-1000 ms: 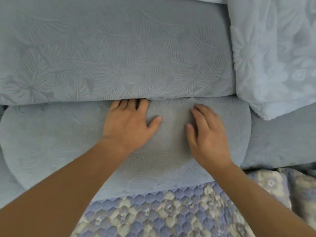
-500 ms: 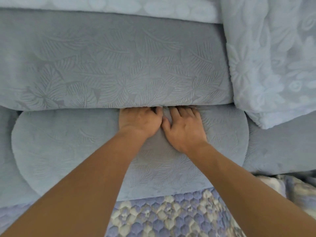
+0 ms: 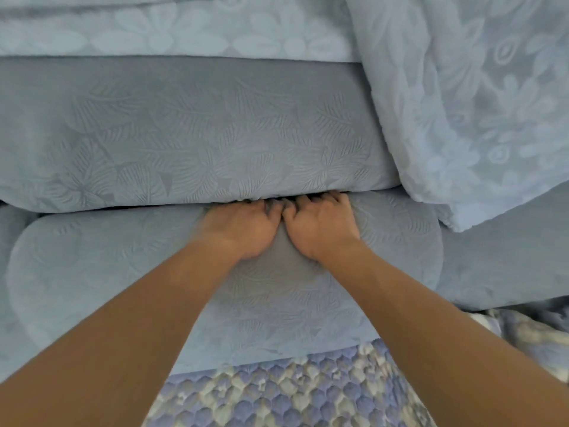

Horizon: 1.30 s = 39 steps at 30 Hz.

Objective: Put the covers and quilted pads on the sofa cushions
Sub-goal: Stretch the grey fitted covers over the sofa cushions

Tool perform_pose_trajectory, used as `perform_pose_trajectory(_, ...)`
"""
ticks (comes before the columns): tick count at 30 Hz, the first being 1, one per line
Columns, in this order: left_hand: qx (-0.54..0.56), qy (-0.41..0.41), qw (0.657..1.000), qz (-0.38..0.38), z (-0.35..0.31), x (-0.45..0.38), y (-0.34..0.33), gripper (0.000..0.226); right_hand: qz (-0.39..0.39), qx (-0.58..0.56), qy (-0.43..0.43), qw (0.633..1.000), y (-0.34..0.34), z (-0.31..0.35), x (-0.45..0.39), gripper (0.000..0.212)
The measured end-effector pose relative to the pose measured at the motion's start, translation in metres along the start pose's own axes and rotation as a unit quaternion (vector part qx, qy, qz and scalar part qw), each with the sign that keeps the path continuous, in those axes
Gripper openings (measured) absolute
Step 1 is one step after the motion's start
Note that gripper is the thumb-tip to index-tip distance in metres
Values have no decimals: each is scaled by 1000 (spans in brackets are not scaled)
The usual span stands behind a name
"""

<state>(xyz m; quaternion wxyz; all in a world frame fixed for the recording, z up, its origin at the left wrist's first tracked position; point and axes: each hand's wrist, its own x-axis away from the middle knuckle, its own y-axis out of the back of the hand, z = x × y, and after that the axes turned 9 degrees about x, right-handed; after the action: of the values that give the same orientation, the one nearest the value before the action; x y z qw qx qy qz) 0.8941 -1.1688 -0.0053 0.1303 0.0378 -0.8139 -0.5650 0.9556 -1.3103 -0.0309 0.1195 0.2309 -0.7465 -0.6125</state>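
Head view: the seat cushion point(image 3: 92, 272) lies long-axis left to right, its back edge against the back cushion point(image 3: 184, 134). At that seam, mid-cushion, the left hand point(image 3: 243, 228) and right hand point(image 3: 320, 224) touch, fingers curled into the crease. Whether they grip cover fabric I cannot tell; the quilted pad point(image 3: 277, 392) lies at the cushion's front edge.

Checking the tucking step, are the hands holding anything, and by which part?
Cannot be told: left hand and right hand push into the gap at the seat cushion's back edge, fingertips hidden.
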Motion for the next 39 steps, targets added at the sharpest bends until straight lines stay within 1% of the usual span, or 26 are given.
perform_pose_trajectory(2,-50,-45,992,-110,17,30,-13,64,-35,-27,-35,998,4,5,3,58)
perform_pose_trajectory(3,-65,-55,987,-139,28,41,-19,66,-69,-43,-48,996,5,7,4,54)
perform_pose_trajectory(5,-79,-42,982,-167,41,34,-27,65,-148,-91,-60,983,1,4,13,42)
perform_pose_trajectory(6,-84,-20,983,-162,41,22,-30,64,-180,-117,-54,975,-3,1,25,37)
perform_pose_trajectory(8,-98,17,984,-149,35,-3,-26,68,-204,-123,-38,970,-15,-10,60,38)
perform_pose_trajectory(9,-92,22,983,-159,32,-9,-23,70,-187,-114,-59,974,-24,-20,77,44)
perform_pose_trajectory(12,-37,8,969,-244,26,19,-47,61,-52,-72,-148,985,-52,-40,81,68)
perform_pose_trajectory(13,-28,5,967,-255,25,40,-61,60,-24,-68,-153,986,-59,-41,67,71)
perform_pose_trajectory(14,-32,-3,971,-238,22,59,-75,66,-3,-69,-153,986,-62,-40,52,72)
perform_pose_trajectory(15,-51,-15,976,-210,22,73,-89,77,1,-68,-149,987,-63,-39,41,72)
perform_pose_trajectory(17,-104,-35,978,-179,32,81,-108,96,-63,-116,-137,982,-59,-42,51,69)
perform_pose_trajectory(19,-109,-33,981,-159,40,72,-114,105,-135,-245,-149,949,-59,-51,99,62)
perform_pose_trajectory(20,-113,-30,983,-144,42,69,-114,108,-136,-303,-195,923,-62,-54,131,58)
perform_pose_trajectory(21,-117,-30,983,-139,42,66,-115,110,-124,-351,-272,888,-71,-57,155,56)
perform_pose_trajectory(23,-117,-12,985,-125,41,65,-121,113,9,-401,-420,814,-95,-67,159,62)
perform_pose_trajectory(25,-131,40,987,-90,38,57,-124,110,110,-490,-474,723,-115,-82,121,68)
perform_pose_trajectory(26,-142,68,985,-64,35,49,-122,105,138,-495,-479,712,-123,-94,105,68)
perform_pose_trajectory(27,-144,100,984,-33,28,44,-119,102,198,-452,-427,757,-127,-105,95,64)
perform_pose_trajectory(28,-141,115,983,-27,28,44,-119,101,221,-424,-363,800,-130,-117,102,61)
perform_pose_trajectory(29,-145,107,983,-41,30,46,-123,102,215,-415,-294,834,-131,-130,120,63)
perform_pose_trajectory(31,-128,86,985,-81,29,59,-126,107,200,-411,-221,861,-129,-151,187,67)
perform_pose_trajectory(33,-22,79,990,-113,14,75,-125,104,259,-270,-160,913,-135,-166,270,65)
perform_pose_trajectory(34,7,67,988,-136,-2,86,-126,97,290,-196,-149,925,-139,-173,317,67)
perform_pose_trajectory(36,5,30,985,-168,-32,120,-147,85,300,-55,-121,945,-140,-191,416,80)
perform_pose_trajectory(38,12,-5,994,-109,-62,175,-189,88,322,15,-159,933,-152,-222,506,95)
perform_pose_trajectory(39,13,-24,998,-47,-79,207,-213,90,335,26,-220,916,-154,-242,542,97)
